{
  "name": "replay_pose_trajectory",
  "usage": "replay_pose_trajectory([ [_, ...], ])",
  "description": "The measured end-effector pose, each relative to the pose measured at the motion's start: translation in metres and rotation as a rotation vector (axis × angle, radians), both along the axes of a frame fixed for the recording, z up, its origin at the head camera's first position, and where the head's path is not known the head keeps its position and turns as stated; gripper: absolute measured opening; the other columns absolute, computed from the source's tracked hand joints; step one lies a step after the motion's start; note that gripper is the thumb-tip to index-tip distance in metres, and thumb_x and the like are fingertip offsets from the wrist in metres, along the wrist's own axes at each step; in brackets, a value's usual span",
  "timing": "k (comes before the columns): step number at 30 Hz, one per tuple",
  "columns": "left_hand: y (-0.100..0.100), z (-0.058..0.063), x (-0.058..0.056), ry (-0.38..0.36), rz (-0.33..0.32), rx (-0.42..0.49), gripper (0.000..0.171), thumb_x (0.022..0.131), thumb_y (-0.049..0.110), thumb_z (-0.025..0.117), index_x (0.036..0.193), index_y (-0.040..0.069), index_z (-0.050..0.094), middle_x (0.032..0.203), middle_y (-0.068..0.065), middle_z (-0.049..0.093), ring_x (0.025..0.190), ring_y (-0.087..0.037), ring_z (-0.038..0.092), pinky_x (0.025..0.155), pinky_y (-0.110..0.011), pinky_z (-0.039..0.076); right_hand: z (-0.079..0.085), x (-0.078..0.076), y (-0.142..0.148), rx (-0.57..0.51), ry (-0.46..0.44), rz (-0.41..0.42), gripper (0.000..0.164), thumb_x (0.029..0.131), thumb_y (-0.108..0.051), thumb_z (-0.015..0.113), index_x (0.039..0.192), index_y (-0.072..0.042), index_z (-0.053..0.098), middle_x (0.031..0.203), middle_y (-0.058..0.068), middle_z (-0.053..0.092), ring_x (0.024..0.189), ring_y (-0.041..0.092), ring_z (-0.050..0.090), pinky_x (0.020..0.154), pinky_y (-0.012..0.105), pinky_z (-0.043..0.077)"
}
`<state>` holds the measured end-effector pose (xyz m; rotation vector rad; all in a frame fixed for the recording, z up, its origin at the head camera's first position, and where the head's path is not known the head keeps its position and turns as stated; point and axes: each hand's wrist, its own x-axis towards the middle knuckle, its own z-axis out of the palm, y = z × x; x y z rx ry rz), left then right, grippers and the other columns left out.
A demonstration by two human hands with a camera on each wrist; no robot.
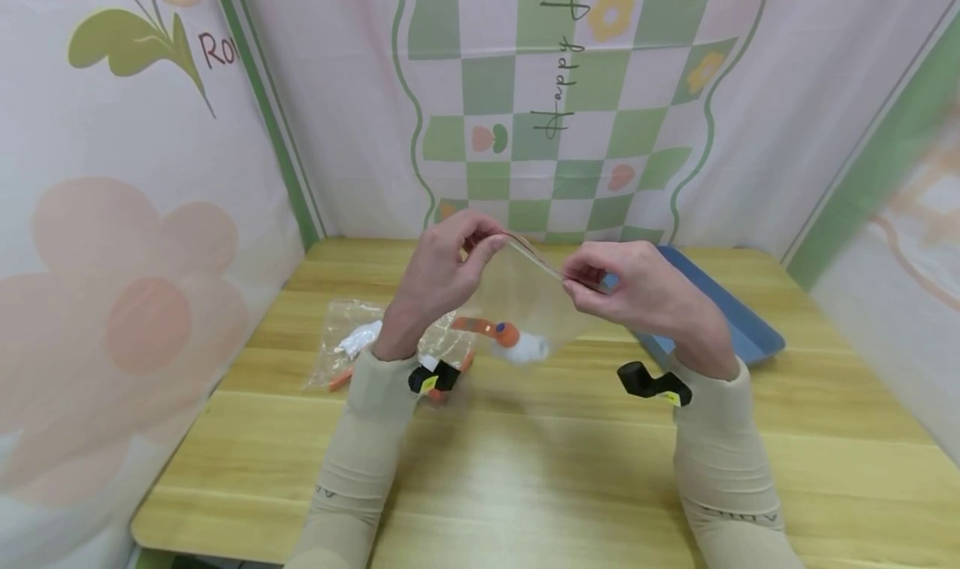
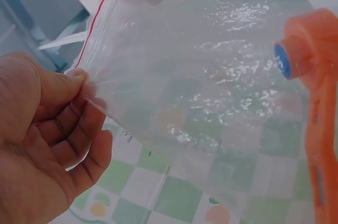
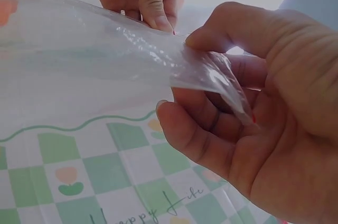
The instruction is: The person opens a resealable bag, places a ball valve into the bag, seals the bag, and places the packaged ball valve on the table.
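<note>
Both hands hold up a clear zip bag (image 2: pixel 174 71) by its top edge, which carries a red zip line. At one top corner, my left hand (image 1: pixel 453 273) pinches the bag between thumb and fingers. Farther along the same edge my right hand (image 1: pixel 637 290) pinches it, with the corner of the plastic lying over its curled fingers in the right wrist view. Low in the hanging bag is an orange plastic piece (image 1: pixel 507 334) with a blue round spot and a long strip. A whitish item (image 1: pixel 528 348) sits beside it, its kind unclear.
Behind the left forearm, another clear bag (image 1: pixel 337 323) lies on the wooden table (image 1: pixel 525 486) with a white crumpled packet (image 1: pixel 360 337) and orange pieces (image 1: pixel 341 378). A blue tray (image 1: pixel 738 323) stands behind the right hand. Printed curtains (image 1: pixel 360 94) enclose the table.
</note>
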<state>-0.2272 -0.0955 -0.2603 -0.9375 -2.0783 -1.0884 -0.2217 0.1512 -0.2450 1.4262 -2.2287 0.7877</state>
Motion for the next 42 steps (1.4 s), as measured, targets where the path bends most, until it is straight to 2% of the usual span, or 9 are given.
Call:
replay_pose_trajectory([
  [12, -0.007, 0.000, -0.001, -0.002, 0.031, 0.023, 0.010, 0.090, 0.014, 0.061, 0.090, 0.004, 0.065, 0.078, -0.001, 0.060, 0.068, -0.009, 0.050, 0.062, -0.022, 0.044, 0.000, 0.001, 0.000, -0.021, 0.022, -0.006, 0.019, 0.076, 0.004, 0.067, 0.083, -0.014, 0.064, 0.076, -0.012, 0.057, 0.066, 0.001, 0.052, 0.059, 0.013, 0.043],
  [20, -0.009, 0.002, 0.000, 0.011, 0.043, 0.038, 0.010, 0.090, 0.014, 0.061, 0.090, 0.004, 0.065, 0.078, -0.002, 0.061, 0.069, -0.010, 0.050, 0.063, -0.022, 0.044, 0.001, -0.001, 0.005, -0.039, 0.031, 0.040, 0.007, 0.081, -0.005, 0.067, 0.085, -0.011, 0.065, 0.078, -0.011, 0.059, 0.070, -0.002, 0.053, 0.060, 0.012, 0.044],
  [29, -0.013, 0.003, 0.000, 0.005, 0.056, 0.049, 0.012, 0.090, 0.015, 0.060, 0.091, 0.004, 0.064, 0.080, -0.002, 0.060, 0.071, -0.011, 0.051, 0.065, -0.023, 0.044, 0.002, -0.002, 0.011, -0.043, 0.034, 0.059, 0.015, 0.078, 0.000, 0.067, 0.086, -0.012, 0.065, 0.078, -0.011, 0.059, 0.071, -0.001, 0.053, 0.060, 0.012, 0.045],
  [36, -0.016, 0.003, -0.001, 0.030, 0.054, 0.066, 0.013, 0.090, 0.014, 0.060, 0.091, 0.002, 0.064, 0.080, -0.005, 0.061, 0.070, -0.011, 0.052, 0.065, -0.023, 0.044, 0.003, -0.004, 0.015, -0.042, 0.019, 0.072, 0.003, 0.083, -0.009, 0.064, 0.084, -0.011, 0.064, 0.076, -0.011, 0.058, 0.070, -0.001, 0.054, 0.061, 0.013, 0.045],
  [42, -0.018, 0.005, 0.001, 0.013, 0.058, 0.075, 0.013, 0.090, 0.013, 0.060, 0.092, 0.002, 0.064, 0.080, -0.005, 0.061, 0.070, -0.012, 0.052, 0.065, -0.023, 0.044, 0.003, -0.003, 0.018, -0.049, 0.016, 0.061, 0.018, 0.075, 0.003, 0.067, 0.084, -0.012, 0.064, 0.075, -0.011, 0.059, 0.069, -0.001, 0.054, 0.061, 0.013, 0.044],
])
